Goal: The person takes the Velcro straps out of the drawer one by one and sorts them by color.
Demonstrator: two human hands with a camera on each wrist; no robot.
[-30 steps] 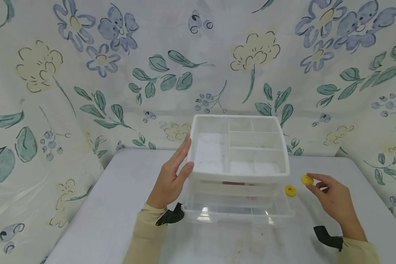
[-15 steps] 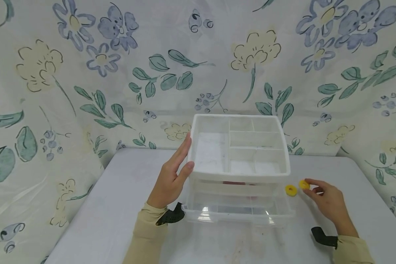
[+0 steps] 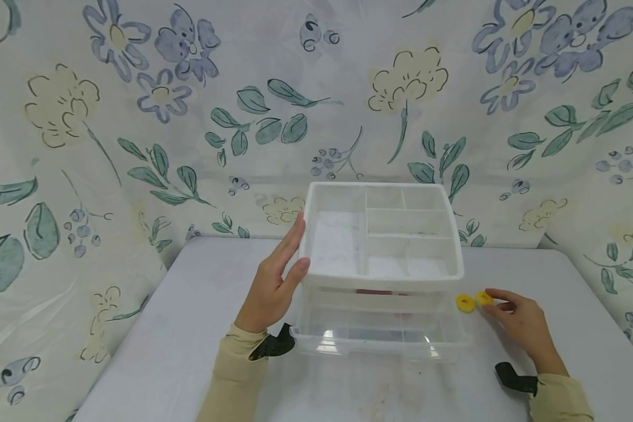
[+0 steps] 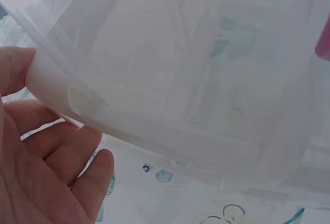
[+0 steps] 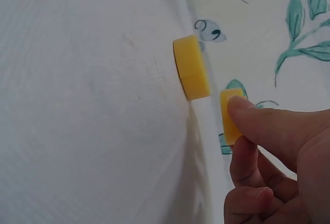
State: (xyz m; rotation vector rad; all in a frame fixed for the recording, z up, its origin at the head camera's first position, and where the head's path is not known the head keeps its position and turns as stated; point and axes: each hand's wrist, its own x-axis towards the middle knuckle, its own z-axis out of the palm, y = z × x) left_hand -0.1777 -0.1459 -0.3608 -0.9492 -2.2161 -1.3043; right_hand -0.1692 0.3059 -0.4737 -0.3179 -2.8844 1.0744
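Note:
A white compartmented organizer box (image 3: 382,283) stands in the middle of the table, with a clear drawer (image 3: 380,337) jutting from its lower front. My left hand (image 3: 269,293) rests along the box's left side, fingers straight, thumb at the front corner. In the left wrist view, that hand's fingertips (image 4: 90,137) touch the milky plastic wall. To the right of the box, my right hand (image 3: 524,325) pinches a yellow ring (image 5: 229,121) between thumb and fingers. A second yellow ring (image 3: 465,303) lies on the table between the box and the held ring.
Floral cloth (image 3: 348,88) hangs behind and beside the white table (image 3: 163,328). Something reddish (image 3: 374,292) shows beneath the box's top tray. Dark wrist straps (image 3: 274,343) protrude from both sleeves.
My right hand has moved left and down with the yellow ring, bringing it beside the other ring. The left hand and the box have stayed in place.

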